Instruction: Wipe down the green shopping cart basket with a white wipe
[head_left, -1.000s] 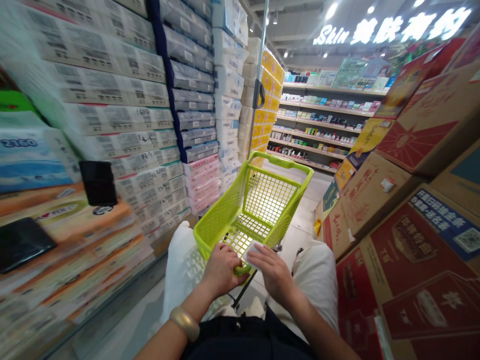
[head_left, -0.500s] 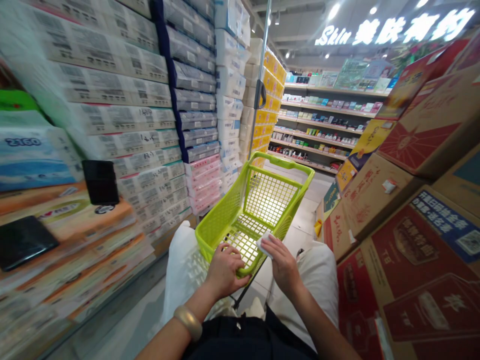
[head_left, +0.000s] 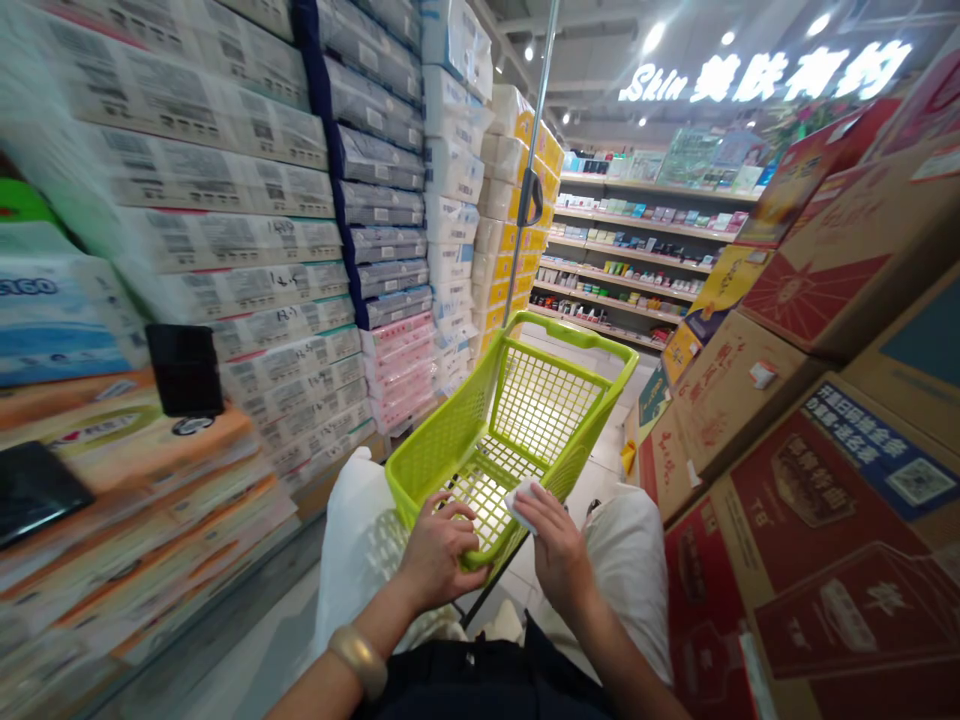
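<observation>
A lime-green plastic shopping basket (head_left: 559, 340) with a mesh floor and walls stands in front of me in a shop aisle, tipped toward my lap. My left hand (head_left: 439, 550), with a pale bangle on the wrist, grips the basket's near rim. My right hand (head_left: 559, 545) presses a small white cloth (head_left: 520, 497) against the basket's near right corner. A thin metal pole (head_left: 534, 160) rises behind the basket.
Stacked packs of tissue paper (head_left: 225, 230) wall the left side, with a black card holder (head_left: 184, 370) hung on them. Red and brown cardboard cartons (head_left: 810, 420) pile up on the right. Shelves of small goods (head_left: 637, 260) stand at the far end under a lit sign.
My right hand has slid the white cloth from the middle of the near rim rightward to the basket's right corner. My left hand keeps its hold on the rim.
</observation>
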